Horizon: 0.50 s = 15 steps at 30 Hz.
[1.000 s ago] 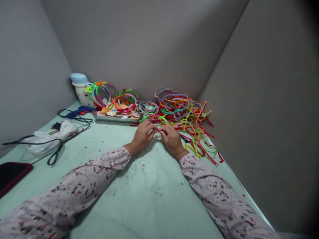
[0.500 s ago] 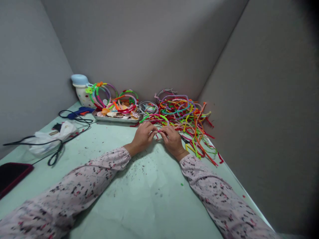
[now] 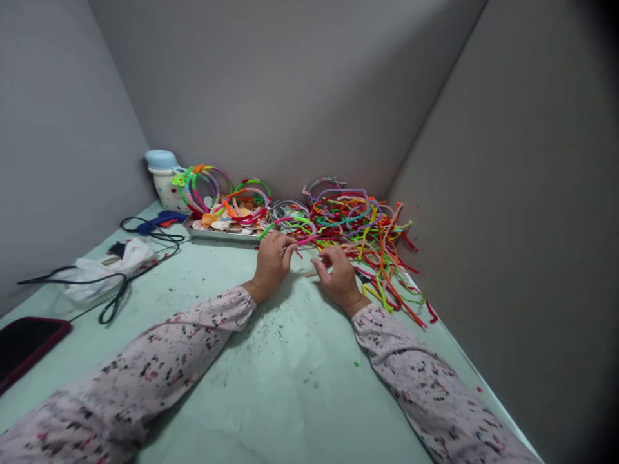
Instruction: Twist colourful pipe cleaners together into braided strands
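My left hand (image 3: pixel 273 263) is closed on a hoop (image 3: pixel 314 229) wrapped in green, lilac and pink pipe cleaner. The hoop stands out behind the fingers, and a short pink end hangs below them. Apart from it, to the right, is my right hand (image 3: pixel 335 274), its thumb and fingers parted with nothing visible between them. Just beyond that hand lies a tangled heap of colourful pipe cleaners (image 3: pixel 367 222). Dark-handled scissors (image 3: pixel 362 276) lie partly hidden beside the right hand.
A metal tray (image 3: pixel 217 236) holds shell-like pieces and several wrapped hoops. Behind it stands a white cup with a blue lid (image 3: pixel 167 180). Bare wire coils (image 3: pixel 289 211) lie near the heap. To the left are a plastic bag (image 3: pixel 97 274), a black cable (image 3: pixel 126 283) and a phone (image 3: pixel 29 348).
My right hand has let go of the hoop's pink end, moved slightly right and opened. My left hand has shifted a little left, still holding the hoop. The view has tilted slightly.
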{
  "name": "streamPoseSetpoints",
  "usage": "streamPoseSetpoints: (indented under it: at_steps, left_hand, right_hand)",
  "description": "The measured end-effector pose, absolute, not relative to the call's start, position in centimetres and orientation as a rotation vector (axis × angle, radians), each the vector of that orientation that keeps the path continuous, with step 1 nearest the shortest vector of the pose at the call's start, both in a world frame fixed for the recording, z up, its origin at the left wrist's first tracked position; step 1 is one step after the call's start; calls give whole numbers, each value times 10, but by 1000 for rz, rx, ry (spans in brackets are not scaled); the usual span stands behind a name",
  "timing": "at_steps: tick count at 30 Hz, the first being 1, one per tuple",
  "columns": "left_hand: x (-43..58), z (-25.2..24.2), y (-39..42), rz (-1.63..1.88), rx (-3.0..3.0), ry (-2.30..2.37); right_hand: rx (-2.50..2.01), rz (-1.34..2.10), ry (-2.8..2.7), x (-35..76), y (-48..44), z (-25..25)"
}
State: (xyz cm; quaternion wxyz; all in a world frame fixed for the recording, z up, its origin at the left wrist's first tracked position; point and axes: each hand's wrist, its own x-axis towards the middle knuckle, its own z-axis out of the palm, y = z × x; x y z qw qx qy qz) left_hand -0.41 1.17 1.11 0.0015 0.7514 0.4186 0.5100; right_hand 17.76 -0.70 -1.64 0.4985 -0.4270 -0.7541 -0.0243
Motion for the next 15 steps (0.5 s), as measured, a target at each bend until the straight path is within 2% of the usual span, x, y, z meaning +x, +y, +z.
streamPoseSetpoints:
  at_steps: [8,11,15]
  left_hand:
    - [-4,10,13,1666,2270,1318]
    - [-4,10,11,1656,2257,1324]
    - [-2,11,9,1647,2246,1296]
  right_hand:
    - [-1169,-114,-2151,182,0,-31]
    - [-1269,-202,-2059,186,5,-32]
    - [-1190,-273,-1803,186,3,-23]
